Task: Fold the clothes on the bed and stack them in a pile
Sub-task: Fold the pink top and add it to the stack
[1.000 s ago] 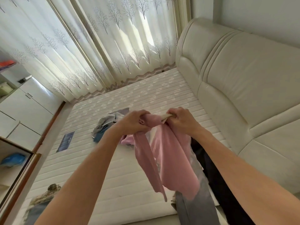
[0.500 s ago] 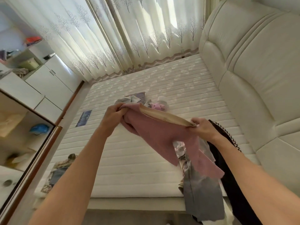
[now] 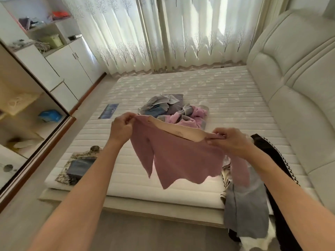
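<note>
Left hand and right hand each pinch a shoulder of the pink top, stretching it flat above the bed. Probably squaring it for folding; sleeves hang half-hidden.

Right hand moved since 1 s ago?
Yes. The right hand pulled rightward, away from the left hand, spreading the pink garment toward the headboard.

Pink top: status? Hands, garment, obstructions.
Left hand and right hand each pinch a corner of the pink top. Top spread in the air above the mattress, unfolded. Loose clothes heap beyond it.
</note>
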